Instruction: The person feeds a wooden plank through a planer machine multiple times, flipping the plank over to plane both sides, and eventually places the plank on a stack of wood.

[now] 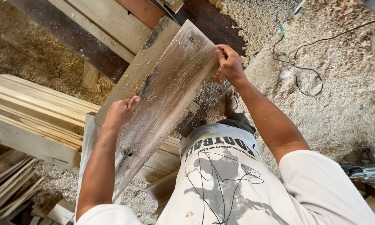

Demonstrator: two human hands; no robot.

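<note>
Item: one long, weathered grey-brown wooden plank (162,104), dusted with sawdust, held tilted in front of the person's white printed shirt (220,175), its near end low by the left arm and its far end raised.

Left hand (120,113): lies along the plank's left edge about midway up, fingers curled over the edge, thumb on the face; clasping the plank.

Right hand (229,62): pinches the plank's upper right edge near its far end, fingers closed on the wood.

Under and beside the plank: a second pale bare board (148,54) runs alongside its left edge; whether the two touch cannot be told. Pale boards (162,160) lie flat below, beside the body.

Left: stack of pale sawn timber strips (33,108), neatly laid, with loose thin slats (8,187) on the floor lower down.

Farther: dark and reddish beams (91,25) cross the top. Floor of wood shavings (341,104) with a thin black cable (304,71) looped on it.

Status, as judged: the plank is lifted and under control in both hands, not yet set down anywhere; its face looks rough and uncleaned, so any working of it appears undone.
</note>
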